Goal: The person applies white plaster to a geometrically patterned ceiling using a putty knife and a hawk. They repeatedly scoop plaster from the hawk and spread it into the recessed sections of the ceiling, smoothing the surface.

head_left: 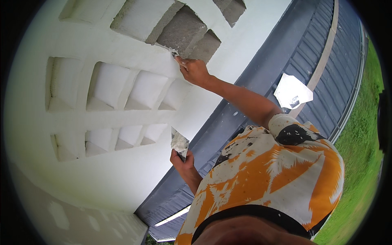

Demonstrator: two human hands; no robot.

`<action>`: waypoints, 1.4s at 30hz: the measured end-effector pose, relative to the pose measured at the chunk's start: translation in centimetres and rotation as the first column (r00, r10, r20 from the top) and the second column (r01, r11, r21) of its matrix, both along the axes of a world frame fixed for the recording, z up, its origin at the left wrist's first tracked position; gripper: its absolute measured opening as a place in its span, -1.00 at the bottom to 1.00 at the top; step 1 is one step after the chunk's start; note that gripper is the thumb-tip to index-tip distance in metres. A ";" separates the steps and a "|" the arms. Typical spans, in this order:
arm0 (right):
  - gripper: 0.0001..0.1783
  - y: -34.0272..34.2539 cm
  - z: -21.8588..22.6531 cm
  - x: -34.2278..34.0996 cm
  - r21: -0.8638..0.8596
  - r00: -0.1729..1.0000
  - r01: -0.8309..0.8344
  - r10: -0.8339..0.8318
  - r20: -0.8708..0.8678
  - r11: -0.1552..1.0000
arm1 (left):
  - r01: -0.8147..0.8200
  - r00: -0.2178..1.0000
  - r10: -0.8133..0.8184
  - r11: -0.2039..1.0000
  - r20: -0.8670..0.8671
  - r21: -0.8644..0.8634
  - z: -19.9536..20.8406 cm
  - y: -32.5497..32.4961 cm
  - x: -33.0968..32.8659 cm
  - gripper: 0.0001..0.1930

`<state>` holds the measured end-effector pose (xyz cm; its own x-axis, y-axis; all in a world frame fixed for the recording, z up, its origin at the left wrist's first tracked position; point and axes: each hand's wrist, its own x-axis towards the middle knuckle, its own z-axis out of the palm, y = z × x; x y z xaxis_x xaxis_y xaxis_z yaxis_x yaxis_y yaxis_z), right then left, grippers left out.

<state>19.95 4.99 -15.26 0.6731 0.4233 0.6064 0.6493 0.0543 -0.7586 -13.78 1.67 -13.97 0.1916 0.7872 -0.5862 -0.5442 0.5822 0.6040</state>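
My left hand (184, 161) is closed round a broad metal putty knife (184, 153), its blade tilted upward. A lump of white filler (179, 142) lies on that blade. Higher up, my right hand (194, 70) presses against the lower edge of a bare grey recess (182, 32) in the white wall (159, 61). Its fingers are closed round a small dark tool, mostly hidden, whose tip touches the edge. Wet white filler (166, 47) lines that edge beside the fingertips.
Rows of white-coated recesses (108, 83) fill the wall. Dark ribbed metal roofing (306, 57) runs along its foot, bearing a plank (324, 55) and a white sheet-like piece (292, 90) with a grey patch. Grass (363, 110) lies beyond the roof edge. A patched grey wall (77, 216) stands lower left.
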 end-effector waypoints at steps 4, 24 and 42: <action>-0.62 -3.5 1.2 0.3 -0.051 0.972 -0.114 0.101 -0.211 0.992 | -0.050 0.996 0.052 0.998 -0.073 0.030 1.1 -0.7 1.1 -0.89; -0.66 3.7 3.1 8.6 -0.092 0.902 -0.411 0.390 -0.183 0.907 | -0.086 0.993 0.091 0.994 -0.076 0.064 2.6 -1.6 1.6 -0.90; -0.67 6.7 4.1 9.9 -0.047 0.906 -0.421 0.417 -0.069 0.906 | 0.008 0.995 0.006 0.992 -0.104 0.128 1.8 -2.2 -0.6 -0.84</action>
